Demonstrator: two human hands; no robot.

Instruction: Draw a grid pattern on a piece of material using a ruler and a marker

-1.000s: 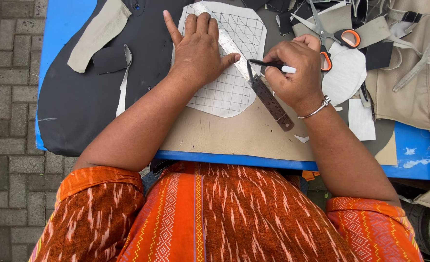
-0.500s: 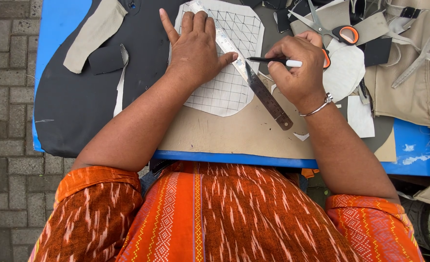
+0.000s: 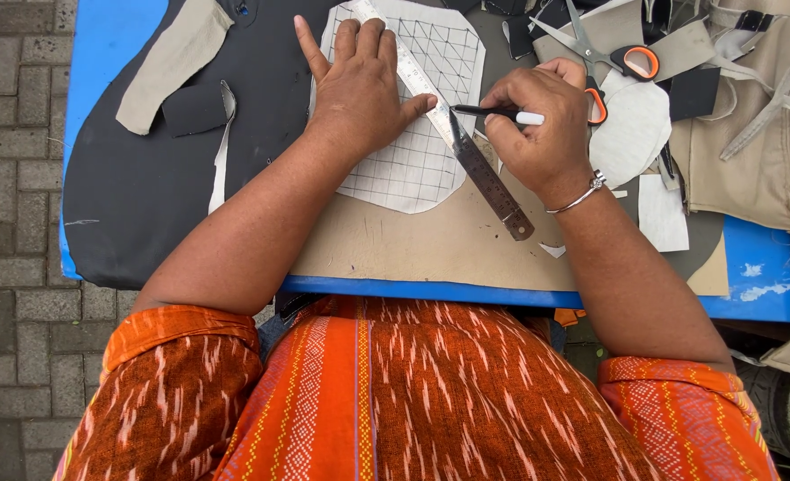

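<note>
Ruler (image 3: 466, 147) pinned flat by spread left hand (image 3: 364, 89) on gridded white piece (image 3: 417, 134), upper centre; right hand (image 3: 537, 134) pinches pen (image 3: 502, 114) at ruler edge.

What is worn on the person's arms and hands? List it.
Both arms are bare below short orange sleeves with a woven white-flecked pattern. The right hand has a thin silver bangle at the wrist. The left hand wears nothing; no rings show on the fingers.
</note>
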